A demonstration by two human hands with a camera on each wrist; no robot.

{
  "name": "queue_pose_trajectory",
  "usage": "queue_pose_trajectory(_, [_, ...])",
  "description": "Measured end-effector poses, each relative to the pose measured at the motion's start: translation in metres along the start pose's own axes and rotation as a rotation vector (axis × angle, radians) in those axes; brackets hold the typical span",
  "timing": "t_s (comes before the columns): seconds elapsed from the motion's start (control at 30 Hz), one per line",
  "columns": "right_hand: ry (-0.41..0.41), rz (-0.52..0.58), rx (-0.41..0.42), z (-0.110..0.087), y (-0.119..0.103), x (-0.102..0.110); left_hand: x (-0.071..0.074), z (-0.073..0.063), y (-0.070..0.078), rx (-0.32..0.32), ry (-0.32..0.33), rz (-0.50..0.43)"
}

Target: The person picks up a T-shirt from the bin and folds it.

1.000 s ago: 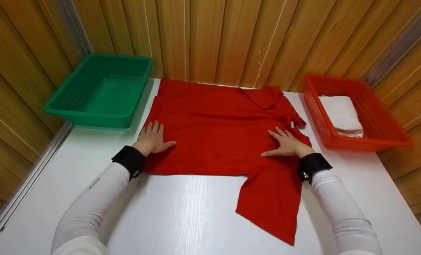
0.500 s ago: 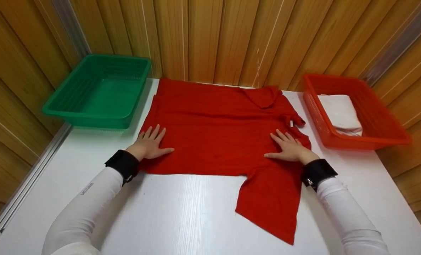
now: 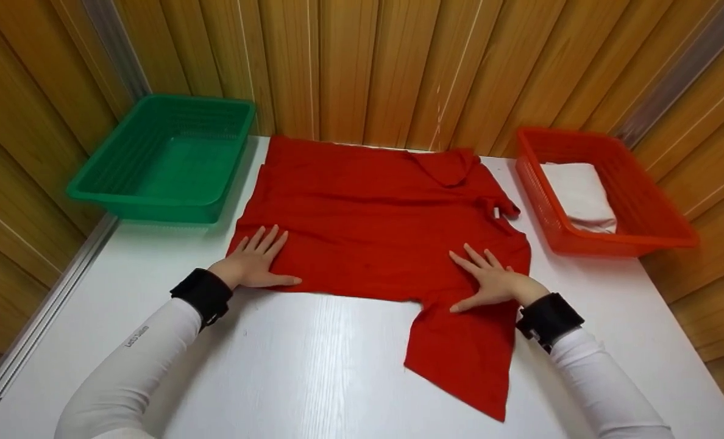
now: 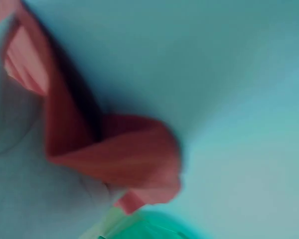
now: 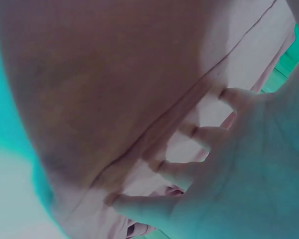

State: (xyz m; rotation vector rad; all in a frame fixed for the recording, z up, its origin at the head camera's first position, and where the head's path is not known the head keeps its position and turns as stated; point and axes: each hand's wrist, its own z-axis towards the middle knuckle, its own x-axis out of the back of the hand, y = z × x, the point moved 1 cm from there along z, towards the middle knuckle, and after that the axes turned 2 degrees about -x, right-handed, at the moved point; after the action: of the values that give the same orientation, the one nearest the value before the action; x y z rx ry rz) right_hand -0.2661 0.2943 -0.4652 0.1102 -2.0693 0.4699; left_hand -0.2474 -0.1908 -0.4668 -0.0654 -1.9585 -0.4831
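Observation:
A red T-shirt [image 3: 362, 225] lies spread on the white table [image 3: 301, 366], collar to the right, one sleeve pointing toward the front. My left hand [image 3: 253, 262] rests with spread fingers on the shirt's near left corner, by the hem. In the left wrist view the red cloth [image 4: 119, 154] buckles up beside the palm. My right hand [image 3: 490, 279] lies on the shirt near the shoulder, fingers spread, just above the near sleeve. The right wrist view shows its fingertips touching the fabric [image 5: 114, 89] along a crease.
At the back left stands a green plastic basket [image 3: 216, 207]. An orange-red basket [image 3: 606, 244] at the back right holds a folded white cloth [image 3: 581, 195]. Wood-patterned panels [image 3: 350, 67] close off the back and both sides.
Both hands have slid toward the front over the shirt, the left also slightly leftward. The shirt's near left edge has creased and shifted a little. The baskets stay in place.

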Motion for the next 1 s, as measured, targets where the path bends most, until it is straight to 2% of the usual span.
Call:
queue_pose_trajectory(0.1, [0.060,-0.011,0.017,-0.002,0.004,-0.005,-0.004,-0.003,-0.002,-0.015,0.023,0.017])
queue_pose_trajectory(0.2, [0.152,-0.048,0.047,-0.008,0.003,-0.012,-0.008,-0.013,0.000,-0.034,0.058,0.041])
queue_pose_trajectory(0.33, [0.290,-0.131,0.129,-0.028,-0.009,-0.021,-0.016,-0.032,0.005,-0.089,0.108,0.071])
queue_pose_trajectory(0.43, [0.358,-0.185,0.177,-0.047,-0.024,-0.027,-0.022,-0.043,0.010,-0.137,0.149,0.108])
queue_pose_trajectory(0.5, [0.355,-0.197,0.186,-0.060,-0.033,-0.033,-0.026,-0.049,0.012,-0.161,0.180,0.146])
queue_pose_trajectory(0.67, [0.267,-0.199,0.184,-0.083,-0.048,-0.047,-0.033,-0.060,0.017,-0.191,0.269,0.259])
queue_pose_trajectory(0.8, [0.237,-0.200,0.204,-0.091,-0.053,-0.056,-0.035,-0.063,0.022,-0.201,0.331,0.329])
queue_pose_trajectory(1.0, [0.193,-0.180,0.210,-0.095,-0.055,-0.060,-0.041,-0.062,0.021,-0.212,0.391,0.413])
